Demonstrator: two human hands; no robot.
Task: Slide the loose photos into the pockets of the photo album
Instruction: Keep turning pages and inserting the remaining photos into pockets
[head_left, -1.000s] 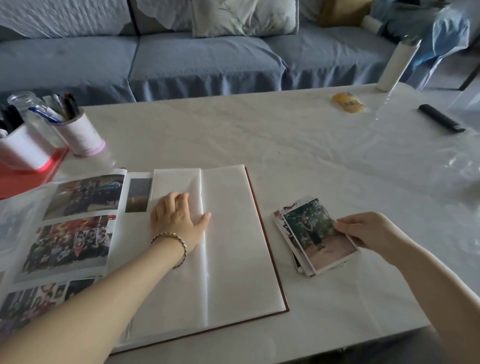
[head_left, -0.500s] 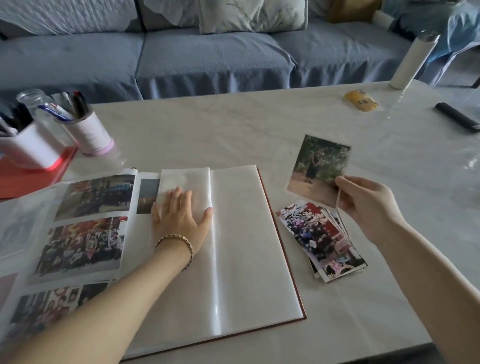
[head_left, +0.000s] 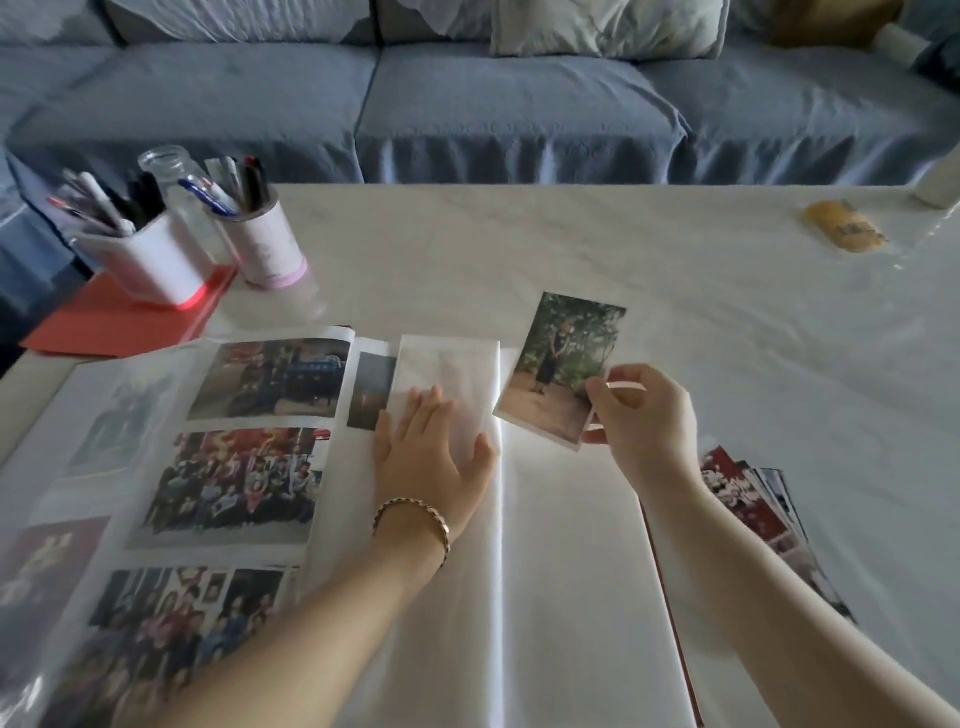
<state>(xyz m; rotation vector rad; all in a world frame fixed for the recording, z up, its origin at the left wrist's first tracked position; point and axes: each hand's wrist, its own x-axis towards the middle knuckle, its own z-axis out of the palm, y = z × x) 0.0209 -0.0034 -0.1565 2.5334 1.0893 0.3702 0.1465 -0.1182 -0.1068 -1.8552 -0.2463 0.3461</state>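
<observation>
Photo (head_left: 561, 369) portrait, long axis pointing away, slightly right.

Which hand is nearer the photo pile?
Right. The right hand, pinching a photo, is just left of the pile; the left hand rests farther left on the album.

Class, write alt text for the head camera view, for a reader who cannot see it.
A person's right hand pinches a photo of a figure among trees over the open photo album, while the left hand presses flat on a translucent page. More loose photos lie stacked on the white table at right; pen pots and a blue sofa sit beyond.
</observation>
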